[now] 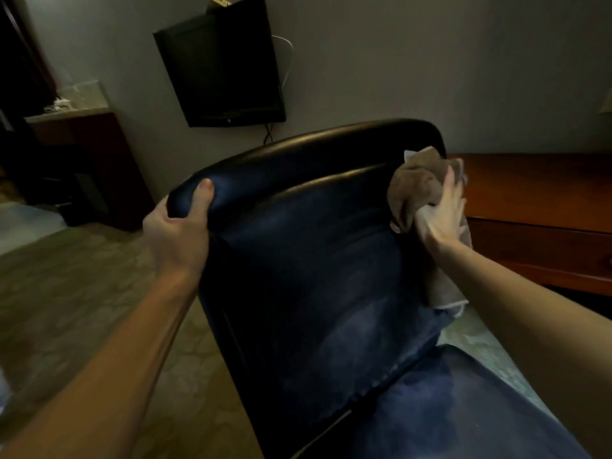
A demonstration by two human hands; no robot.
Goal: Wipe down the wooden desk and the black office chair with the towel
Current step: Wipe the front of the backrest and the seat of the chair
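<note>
The black office chair (314,246) fills the middle of the view, its padded backrest facing me and its seat running to the lower right. My left hand (180,226) grips the backrest's top left corner, thumb on the front. My right hand (442,213) holds the bunched brown-grey towel (419,183) against the backrest's upper right edge; the towel's loose end hangs below my wrist. The wooden desk (536,200) stands behind the chair at the right.
A dark flat TV (222,67) hangs on the wall above the chair, a cable dangling beneath it. A dark cabinet with a pale countertop (76,150) stands at the left. Patterned carpet (82,293) covers the floor left of the chair.
</note>
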